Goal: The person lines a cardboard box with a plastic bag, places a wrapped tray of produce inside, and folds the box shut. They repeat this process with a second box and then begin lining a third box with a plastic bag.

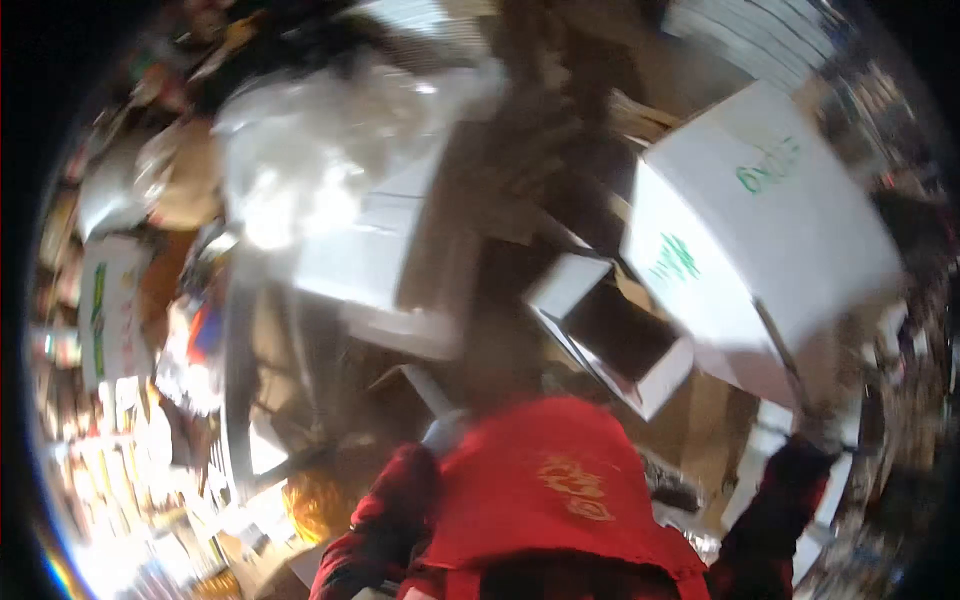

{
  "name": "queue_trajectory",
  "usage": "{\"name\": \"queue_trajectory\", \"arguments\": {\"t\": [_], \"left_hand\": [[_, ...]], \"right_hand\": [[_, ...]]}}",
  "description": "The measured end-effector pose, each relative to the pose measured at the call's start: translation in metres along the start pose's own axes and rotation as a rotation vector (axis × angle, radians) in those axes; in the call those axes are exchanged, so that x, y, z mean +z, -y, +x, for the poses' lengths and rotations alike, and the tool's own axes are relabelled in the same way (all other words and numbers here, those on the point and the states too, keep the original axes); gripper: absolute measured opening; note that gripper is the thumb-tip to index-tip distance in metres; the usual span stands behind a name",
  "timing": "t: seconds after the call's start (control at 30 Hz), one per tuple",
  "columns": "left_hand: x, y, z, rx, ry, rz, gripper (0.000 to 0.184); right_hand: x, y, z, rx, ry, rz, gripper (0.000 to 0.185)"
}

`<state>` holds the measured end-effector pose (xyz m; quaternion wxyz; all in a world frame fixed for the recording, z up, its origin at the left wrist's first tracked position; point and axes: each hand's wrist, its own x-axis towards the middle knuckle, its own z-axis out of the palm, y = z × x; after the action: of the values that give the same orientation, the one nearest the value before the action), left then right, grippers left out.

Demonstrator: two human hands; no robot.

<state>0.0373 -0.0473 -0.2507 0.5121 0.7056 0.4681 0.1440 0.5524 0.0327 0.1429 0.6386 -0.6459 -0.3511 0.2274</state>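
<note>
My left hand (445, 432) shows as a pale grey, smeared shape at the end of a dark red sleeve, beside the red apron (540, 480) with yellow lettering. A thin whitish strip (425, 390) rises from near it; whether the hand holds it is unclear. On the right, my right hand (803, 462) is a dark blur just below a large white box (770, 220) with green marks. Whether it touches the box cannot be made out. The fingers of both hands are lost in the blur. Between the hands, farther forward, sits an open white box (640, 345) with a dark inside.
Clear plastic bags (290, 160) lie piled by another white box (375, 245) at the upper left. A white carton with a green stripe (112, 310) stands at the far left. An orange-yellow bag (315, 508) lies low on the left. Crowded goods line both sides.
</note>
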Motion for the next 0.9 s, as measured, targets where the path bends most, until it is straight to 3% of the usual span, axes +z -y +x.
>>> {"name": "queue_trajectory", "arguments": {"t": [0.03, 0.1, 0.13, 0.2, 0.27, 0.33, 0.37, 0.4, 0.43, 0.47, 0.53, 0.57, 0.63, 0.7, 0.73, 0.87, 0.9], "left_hand": [[-0.004, -0.014, -0.001, -0.031, -0.070, 0.006, 0.029], [-0.021, -0.061, 0.022, -0.426, -0.139, -0.079, 0.030], [-0.026, -0.069, 0.027, -0.430, -0.190, -0.083, 0.030], [-0.033, -0.078, 0.033, -0.269, -0.491, -0.485, 0.032], [-0.061, -0.097, 0.035, -0.145, -0.599, -0.400, 0.033], [-0.091, -0.128, 0.026, -0.066, -0.709, -0.712, 0.038], [-0.105, -0.147, 0.021, -0.061, -0.750, -1.136, 0.041], [-0.115, -0.161, 0.014, -0.056, -0.811, -1.154, 0.041], [-0.124, -0.172, 0.006, 0.123, -0.780, -1.368, 0.040], [-0.131, -0.182, -0.002, 0.320, -0.726, -1.563, 0.040], [-0.138, -0.198, -0.030, 0.361, -0.796, -1.562, 0.040], [-0.138, -0.198, -0.048, 0.392, -0.868, -1.532, 0.040], [-0.130, -0.185, -0.087, 0.415, -1.054, -1.471, 0.041], [-0.112, -0.164, -0.117, 0.396, -1.209, -1.433, 0.042], [-0.101, -0.154, -0.126, 0.370, -1.258, -1.421, 0.042], [-0.051, -0.100, -0.126, 0.171, -1.368, -1.404, 0.044], [-0.042, -0.085, -0.123, 0.125, -1.375, -1.403, 0.044]], "right_hand": [[0.010, 0.024, 0.004, -0.088, 0.010, -0.112, 0.038], [0.030, 0.066, 0.004, -0.170, 0.112, -0.336, 0.037], [0.043, 0.083, -0.004, -0.183, 0.233, -0.467, 0.037], [0.068, 0.102, -0.002, -0.356, 0.739, -0.614, 0.041], [0.092, 0.114, -0.009, -0.677, 0.753, -0.735, 0.036], [0.121, 0.126, -0.015, -0.808, 0.762, -0.655, 0.028], [0.139, 0.132, -0.020, -0.925, 0.844, -0.655, 0.024], [0.166, 0.145, -0.032, -1.209, 1.046, -0.699, 0.019], [0.189, 0.154, -0.042, -1.501, 1.232, -0.731, 0.017], [0.208, 0.152, -0.050, -1.644, 1.259, -0.764, 0.017], [0.244, 0.142, -0.074, -1.848, 1.277, -0.844, 0.016], [0.252, 0.108, -0.090, -1.130, 1.323, -0.403, 0.013], [0.271, 0.076, -0.118, -0.421, 1.238, 0.010, 0.010], [0.306, 0.079, -0.143, -1.523, 1.559, -0.224, 0.005], [0.315, 0.080, -0.154, -2.109, 1.610, -0.375, 0.006], [0.344, 0.040, -0.183, -2.183, 1.640, -0.333, 0.003], [0.358, 0.034, -0.184, -2.130, 1.747, -0.337, 0.005]]}}
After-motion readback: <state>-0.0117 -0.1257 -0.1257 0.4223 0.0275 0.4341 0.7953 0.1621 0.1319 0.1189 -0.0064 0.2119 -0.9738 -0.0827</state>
